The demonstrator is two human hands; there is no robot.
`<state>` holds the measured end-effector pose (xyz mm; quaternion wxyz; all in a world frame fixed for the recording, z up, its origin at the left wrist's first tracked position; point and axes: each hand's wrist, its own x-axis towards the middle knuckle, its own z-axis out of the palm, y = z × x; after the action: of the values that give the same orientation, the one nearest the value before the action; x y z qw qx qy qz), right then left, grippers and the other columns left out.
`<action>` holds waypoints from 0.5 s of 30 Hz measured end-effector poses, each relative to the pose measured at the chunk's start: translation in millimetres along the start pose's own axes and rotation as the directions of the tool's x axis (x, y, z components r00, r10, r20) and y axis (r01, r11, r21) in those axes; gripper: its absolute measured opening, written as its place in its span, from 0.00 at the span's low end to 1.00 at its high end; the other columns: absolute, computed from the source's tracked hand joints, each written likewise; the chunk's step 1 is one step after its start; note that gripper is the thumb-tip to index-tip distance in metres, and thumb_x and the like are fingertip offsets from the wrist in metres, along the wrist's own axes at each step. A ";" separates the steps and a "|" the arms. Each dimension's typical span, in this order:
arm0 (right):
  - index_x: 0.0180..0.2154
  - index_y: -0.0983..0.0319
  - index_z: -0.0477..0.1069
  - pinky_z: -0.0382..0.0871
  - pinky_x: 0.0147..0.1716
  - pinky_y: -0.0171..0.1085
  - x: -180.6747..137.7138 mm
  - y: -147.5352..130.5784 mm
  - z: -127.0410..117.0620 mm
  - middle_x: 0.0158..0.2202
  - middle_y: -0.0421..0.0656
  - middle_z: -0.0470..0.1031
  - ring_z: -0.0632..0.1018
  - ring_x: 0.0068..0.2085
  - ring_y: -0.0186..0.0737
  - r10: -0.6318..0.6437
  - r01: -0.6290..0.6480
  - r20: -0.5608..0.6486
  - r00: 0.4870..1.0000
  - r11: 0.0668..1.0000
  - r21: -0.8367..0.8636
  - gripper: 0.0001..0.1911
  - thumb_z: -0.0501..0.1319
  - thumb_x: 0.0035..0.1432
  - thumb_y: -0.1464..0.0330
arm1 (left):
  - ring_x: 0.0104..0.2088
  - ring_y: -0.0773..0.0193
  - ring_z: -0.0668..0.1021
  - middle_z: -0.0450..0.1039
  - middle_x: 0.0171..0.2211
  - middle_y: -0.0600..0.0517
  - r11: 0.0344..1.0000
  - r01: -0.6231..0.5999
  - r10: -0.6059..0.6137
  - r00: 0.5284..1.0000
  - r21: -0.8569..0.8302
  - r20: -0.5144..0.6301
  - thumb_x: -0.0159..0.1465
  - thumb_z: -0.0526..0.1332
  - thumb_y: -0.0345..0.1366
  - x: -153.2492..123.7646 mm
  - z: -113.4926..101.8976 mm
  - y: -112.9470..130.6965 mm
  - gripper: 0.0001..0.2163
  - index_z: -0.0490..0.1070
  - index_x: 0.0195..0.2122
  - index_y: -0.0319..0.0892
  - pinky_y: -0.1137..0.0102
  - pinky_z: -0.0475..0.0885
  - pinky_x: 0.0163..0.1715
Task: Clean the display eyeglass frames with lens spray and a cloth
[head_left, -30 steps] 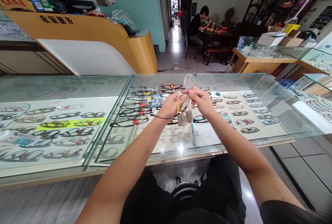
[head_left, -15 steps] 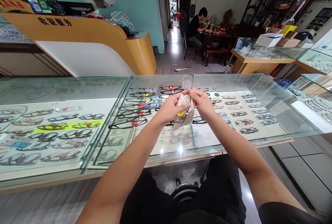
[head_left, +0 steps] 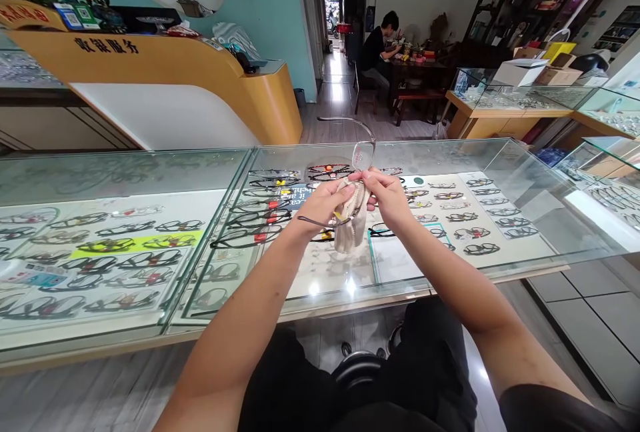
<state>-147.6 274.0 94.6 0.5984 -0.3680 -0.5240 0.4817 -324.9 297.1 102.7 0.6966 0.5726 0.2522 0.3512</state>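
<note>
A pair of eyeglasses (head_left: 363,155) is held upright on edge between my hands above the glass counter. One clear lens with small red marks points away from me, and the temples reach out to the left. My right hand (head_left: 391,199) is closed, pinching the frame near its middle. My left hand (head_left: 325,205) is closed on a pale cleaning cloth (head_left: 350,237), which is folded about the nearer lens and hangs below the fingers. The fingers and cloth hide much of that lens.
The glass display counter (head_left: 320,289) lies under my hands, with rows of spectacle frames (head_left: 257,219) inside. Beyond stand a wooden cashier desk (head_left: 270,102) and another glass case (head_left: 520,102). A person (head_left: 380,49) sits at a table in the back.
The eyeglasses have turned, so both temples now show, one stretching farther left above and one over my left wrist. The cloth has shifted about the nearer lens.
</note>
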 end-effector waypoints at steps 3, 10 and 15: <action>0.39 0.59 0.88 0.62 0.24 0.35 1.7 1.9 -2.2 0.34 0.39 0.65 0.60 0.28 0.31 -0.004 0.002 -0.034 0.999 0.998 -0.064 0.32 0.71 0.59 0.36 | 0.39 0.53 0.88 0.87 0.43 0.41 0.999 -0.004 0.002 0.999 0.050 0.034 0.59 0.80 0.54 -2.9 -3.2 5.9 0.36 0.80 0.62 0.35 0.66 0.80 0.40; 0.44 0.59 0.87 0.62 0.22 0.36 -0.3 5.5 4.6 0.29 0.37 0.67 0.64 0.24 0.31 0.048 -0.050 0.046 0.998 0.998 0.043 0.31 0.71 0.60 0.38 | 0.31 0.58 0.85 0.85 0.33 0.46 0.992 -0.059 0.071 0.991 0.112 -0.113 0.57 0.82 0.55 -4.4 9.4 1.5 0.37 0.79 0.59 0.34 0.68 0.79 0.34; 0.43 0.59 0.88 0.62 0.21 0.38 -0.9 2.2 4.2 0.29 0.37 0.68 0.66 0.24 0.32 0.065 -0.067 0.032 0.997 0.995 0.067 0.31 0.74 0.58 0.39 | 0.26 0.59 0.84 0.82 0.28 0.48 0.998 -0.033 0.039 0.991 0.048 -0.130 0.58 0.77 0.66 1.7 10.8 -6.2 0.39 0.80 0.56 0.36 0.68 0.78 0.29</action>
<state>-152.1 273.5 93.0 0.5863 -0.3576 -0.5036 0.5242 -314.5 291.1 99.1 0.6589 0.5686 0.2949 0.3943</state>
